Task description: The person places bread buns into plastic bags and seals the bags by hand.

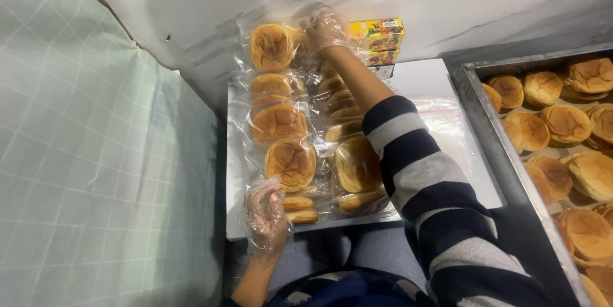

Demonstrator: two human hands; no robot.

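Note:
Two rows of clear bags with golden buns (pixel 290 163) lie on a white board (pixel 426 81). My right hand (pixel 324 28), in a thin clear plastic glove, reaches to the far end and grips the edge of the bagged bun (pixel 272 46) there, lifted against the wall. My left hand (pixel 265 210), also gloved, rests at the near left corner of the board, fingers loosely curled beside the nearest bagged buns (pixel 300 210). It holds nothing that I can see. My striped sleeve (pixel 421 179) crosses over the right row.
A metal tray (pixel 476 106) with several unwrapped buns (pixel 565 123) stands at the right. Small yellow boxes (pixel 378 35) are stacked at the back by the white wall. Empty clear bags (pixel 447 115) lie on the board's right side. A pale checked cloth (pixel 96 153) hangs at the left.

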